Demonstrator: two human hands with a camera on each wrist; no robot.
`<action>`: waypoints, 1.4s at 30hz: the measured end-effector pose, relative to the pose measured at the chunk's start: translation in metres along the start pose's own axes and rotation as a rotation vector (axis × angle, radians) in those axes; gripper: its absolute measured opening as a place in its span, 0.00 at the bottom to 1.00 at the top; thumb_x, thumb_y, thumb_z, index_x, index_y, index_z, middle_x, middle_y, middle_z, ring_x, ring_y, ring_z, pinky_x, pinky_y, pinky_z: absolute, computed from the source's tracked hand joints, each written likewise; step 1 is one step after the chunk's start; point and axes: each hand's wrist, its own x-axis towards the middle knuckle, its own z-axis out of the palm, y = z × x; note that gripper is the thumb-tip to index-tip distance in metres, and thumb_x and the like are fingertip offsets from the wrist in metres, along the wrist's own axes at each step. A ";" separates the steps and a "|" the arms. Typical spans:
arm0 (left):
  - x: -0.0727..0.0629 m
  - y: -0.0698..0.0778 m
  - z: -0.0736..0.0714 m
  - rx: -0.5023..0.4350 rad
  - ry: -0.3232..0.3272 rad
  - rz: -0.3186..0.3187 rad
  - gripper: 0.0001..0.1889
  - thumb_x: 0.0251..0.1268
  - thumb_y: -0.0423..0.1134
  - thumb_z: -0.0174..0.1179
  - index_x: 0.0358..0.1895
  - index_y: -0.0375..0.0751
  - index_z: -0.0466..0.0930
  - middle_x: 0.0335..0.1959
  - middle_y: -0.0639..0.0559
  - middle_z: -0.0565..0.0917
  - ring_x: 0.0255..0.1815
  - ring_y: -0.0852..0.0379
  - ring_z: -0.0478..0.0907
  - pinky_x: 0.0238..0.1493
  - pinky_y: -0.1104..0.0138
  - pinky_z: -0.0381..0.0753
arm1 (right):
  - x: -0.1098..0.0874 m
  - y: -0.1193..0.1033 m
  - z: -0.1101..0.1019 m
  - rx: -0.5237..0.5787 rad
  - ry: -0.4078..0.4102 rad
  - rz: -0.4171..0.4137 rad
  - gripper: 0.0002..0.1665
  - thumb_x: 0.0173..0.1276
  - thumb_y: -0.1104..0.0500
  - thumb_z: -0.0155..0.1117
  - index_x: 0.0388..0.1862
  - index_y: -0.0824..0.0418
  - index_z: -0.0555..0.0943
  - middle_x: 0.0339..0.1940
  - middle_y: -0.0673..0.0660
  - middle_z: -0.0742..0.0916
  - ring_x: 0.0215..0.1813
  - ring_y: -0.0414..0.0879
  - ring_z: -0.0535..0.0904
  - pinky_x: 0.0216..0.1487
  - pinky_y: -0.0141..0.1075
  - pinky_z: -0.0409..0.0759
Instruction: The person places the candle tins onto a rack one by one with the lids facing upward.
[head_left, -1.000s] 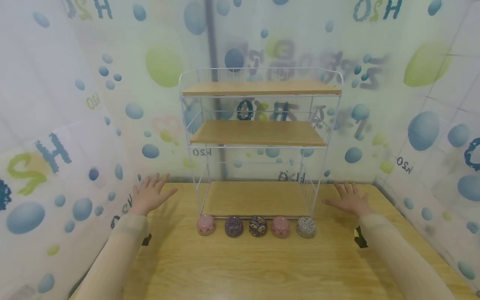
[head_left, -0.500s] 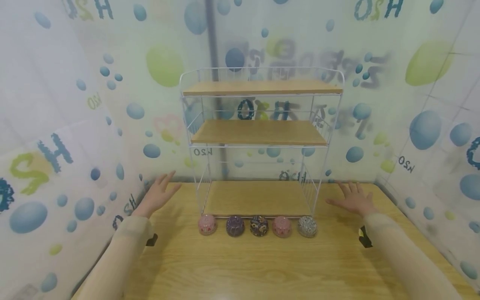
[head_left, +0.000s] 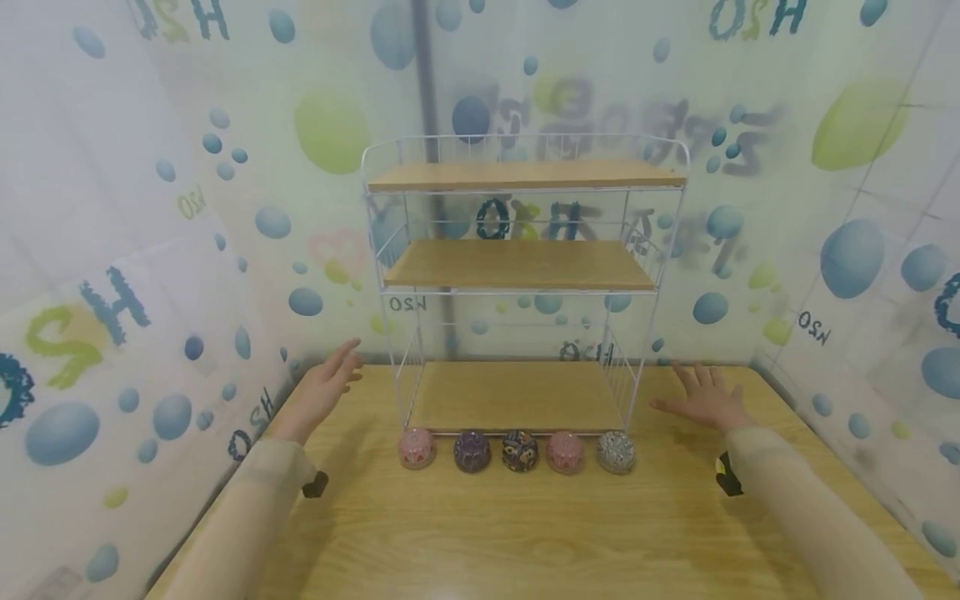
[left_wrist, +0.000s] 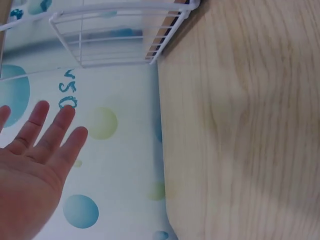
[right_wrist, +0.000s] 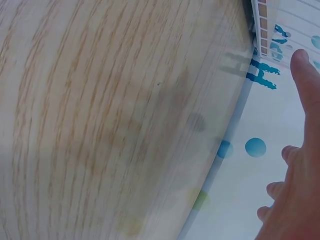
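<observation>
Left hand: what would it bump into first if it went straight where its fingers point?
The left hand would probably bump the shelf first, but depth is unclear; it might reach the spotty wall instead.

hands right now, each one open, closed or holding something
Left hand: open, holding nothing.
Right hand: open, fingers spread, holding nothing.

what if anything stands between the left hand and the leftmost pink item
Nothing visible stands between the left hand and the leftmost pink item; the wire rack stands just behind that item, not across the gap.
</observation>
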 end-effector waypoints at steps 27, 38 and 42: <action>0.001 0.010 0.055 -0.282 0.056 0.207 0.22 0.79 0.38 0.42 0.70 0.33 0.58 0.50 0.30 0.72 0.49 0.39 0.78 0.52 0.46 0.78 | -0.005 -0.003 -0.009 -0.026 0.007 -0.043 0.62 0.60 0.24 0.54 0.76 0.67 0.52 0.73 0.78 0.50 0.71 0.78 0.41 0.58 0.78 0.43; 0.000 0.009 0.062 -0.370 0.083 0.191 0.22 0.79 0.42 0.43 0.70 0.37 0.60 0.52 0.33 0.72 0.51 0.47 0.76 0.58 0.45 0.74 | -0.008 -0.013 -0.005 -0.047 0.057 -0.098 0.58 0.62 0.27 0.56 0.74 0.68 0.57 0.71 0.77 0.58 0.69 0.77 0.49 0.59 0.77 0.51; -0.003 0.016 0.069 -0.434 0.119 0.162 0.21 0.78 0.41 0.45 0.68 0.38 0.62 0.49 0.46 0.74 0.47 0.59 0.77 0.57 0.47 0.75 | -0.012 -0.016 -0.006 -0.042 0.102 -0.133 0.55 0.63 0.30 0.58 0.72 0.70 0.59 0.70 0.78 0.61 0.68 0.77 0.53 0.58 0.74 0.57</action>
